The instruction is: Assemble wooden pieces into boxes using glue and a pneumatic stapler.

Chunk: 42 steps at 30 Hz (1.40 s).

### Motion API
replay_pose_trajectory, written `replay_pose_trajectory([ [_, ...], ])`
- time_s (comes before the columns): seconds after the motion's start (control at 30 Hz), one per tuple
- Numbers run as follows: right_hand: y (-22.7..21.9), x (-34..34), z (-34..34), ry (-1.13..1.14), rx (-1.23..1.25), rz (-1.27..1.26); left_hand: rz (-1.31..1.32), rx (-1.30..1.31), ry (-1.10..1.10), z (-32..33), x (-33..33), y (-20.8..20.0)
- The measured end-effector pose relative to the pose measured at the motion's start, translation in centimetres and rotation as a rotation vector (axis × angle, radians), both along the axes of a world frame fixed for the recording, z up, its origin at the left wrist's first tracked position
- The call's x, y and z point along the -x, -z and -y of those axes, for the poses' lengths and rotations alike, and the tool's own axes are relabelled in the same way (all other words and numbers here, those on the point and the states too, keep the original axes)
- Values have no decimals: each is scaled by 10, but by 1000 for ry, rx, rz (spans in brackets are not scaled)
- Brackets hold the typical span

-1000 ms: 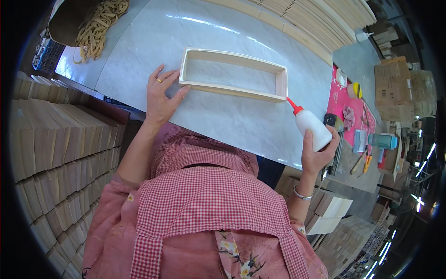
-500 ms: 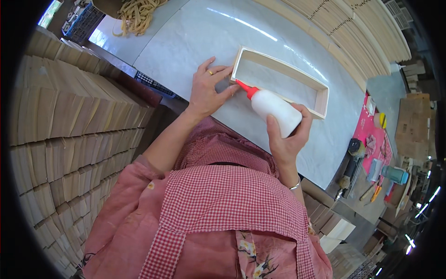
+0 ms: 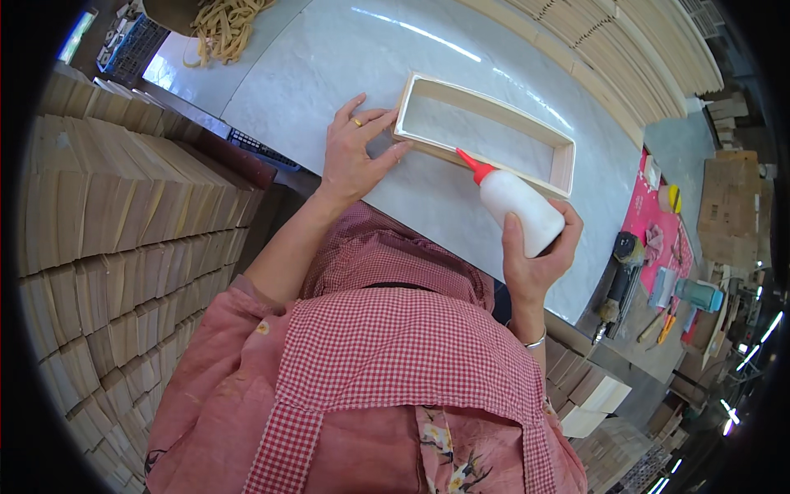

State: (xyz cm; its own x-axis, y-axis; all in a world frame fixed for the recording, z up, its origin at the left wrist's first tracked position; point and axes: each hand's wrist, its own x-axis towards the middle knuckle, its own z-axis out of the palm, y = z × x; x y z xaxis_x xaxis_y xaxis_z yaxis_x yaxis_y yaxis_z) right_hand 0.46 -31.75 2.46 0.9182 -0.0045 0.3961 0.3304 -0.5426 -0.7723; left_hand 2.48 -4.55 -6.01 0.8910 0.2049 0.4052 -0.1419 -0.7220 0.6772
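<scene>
From the head camera, looking down over a pink checked apron and pink sleeves, the person's two hands are at work on a pale grey surface (image 3: 329, 66). The left hand (image 3: 354, 152) lies spread and flat on that surface, fingers splayed, with a ring on one finger; its fingertips press against the near left corner of a long, shallow wooden frame (image 3: 485, 132), an open rectangle of light wood lying flat with the grey surface showing through its middle. The right hand (image 3: 535, 255) is closed around a white glue bottle (image 3: 518, 210), gripping its body from below with the thumb laid along the side; a thin bracelet circles the wrist. The bottle is tilted, its red nozzle (image 3: 473, 163) pointing up and left so that the tip meets the near long edge of the frame, about midway along it. To the person's left, tall stacks of thin wooden boards (image 3: 123, 239) rise beside the surface. At the far left end of the surface lies a heap of tan rubber bands (image 3: 222, 29). Beyond the frame, along the far edge, more long wooden slats (image 3: 625, 58) are laid in rows. To the right sits a pink cloth (image 3: 650, 222) with small items on it, and near it a dark power tool (image 3: 621, 276) and a teal one (image 3: 699, 295), too small to make out further.
</scene>
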Motion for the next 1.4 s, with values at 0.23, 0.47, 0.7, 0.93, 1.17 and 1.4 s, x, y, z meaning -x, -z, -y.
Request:
replay_pose_trajectory([
  [0.23, -2, 8, 38, 144, 39, 24, 23, -23, 25, -3, 1, 3],
  [0.47, -7, 16, 72, 256, 109, 14, 23, -10, 33, -4, -1, 4],
  [0.7, -7, 17, 102, 370, 157, 46, 3, -28, 37, -4, -1, 1],
  [0.93, -12, 14, 116, 466, 136, 74, -15, -43, 49, 3, -4, -8],
  [1.17, -2, -56, 181, 722, -7, 103, -59, -50, 78, -6, 6, -4],
  [1.4, 30, -197, 315, 846, 413, 55, -121, -74, 41, -36, 7, 25],
])
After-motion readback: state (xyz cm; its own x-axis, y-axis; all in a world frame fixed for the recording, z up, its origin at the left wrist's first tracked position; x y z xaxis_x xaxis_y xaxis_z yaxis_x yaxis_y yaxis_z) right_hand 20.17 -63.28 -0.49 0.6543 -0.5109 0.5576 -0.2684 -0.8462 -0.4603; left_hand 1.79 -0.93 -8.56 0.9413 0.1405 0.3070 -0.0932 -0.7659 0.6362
